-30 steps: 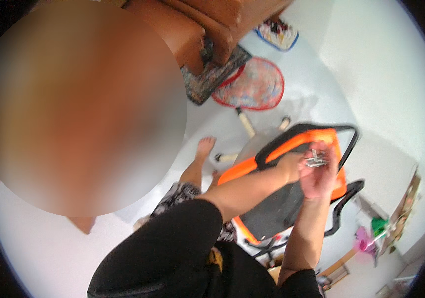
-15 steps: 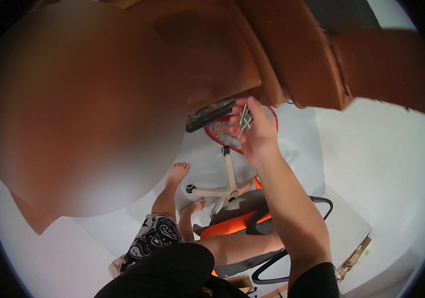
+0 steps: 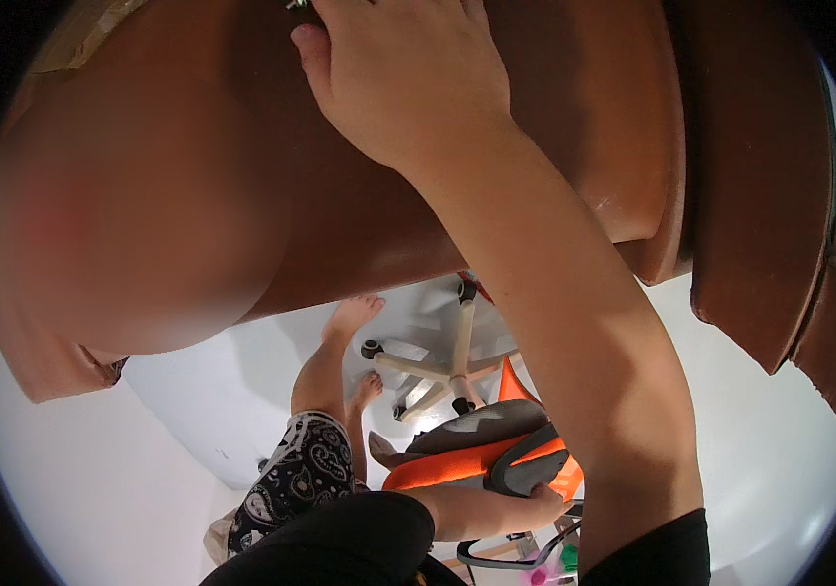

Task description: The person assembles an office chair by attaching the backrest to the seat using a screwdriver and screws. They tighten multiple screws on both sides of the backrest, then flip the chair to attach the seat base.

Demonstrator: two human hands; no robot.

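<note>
My right hand (image 3: 418, 78) reaches over a brown leather-like padded surface (image 3: 379, 225), which looks like part of a sofa. Its fingertips pass out of the upper edge. Beside the thumb side, small silver metal pieces (image 3: 297, 4) just show; their exact kind is too cut off to tell. Lower down, my left arm crosses from the black sleeve to an orange and grey chair (image 3: 467, 467). The left hand (image 3: 547, 502) is closed at the orange edge of that chair, near its black armrest.
The chair's pale wheeled base (image 3: 462, 342) stands on the white floor near my bare feet (image 3: 352, 314). More brown padded sections (image 3: 760, 195) lie to the right. A tan cardboard-like edge (image 3: 71, 39) shows at upper left. A blurred patch hides part of the brown surface.
My right hand has moved up and left from beside the brown surface's edge to over it. The brown surface now fills more of the view, covering most of the red-rimmed thing below.
</note>
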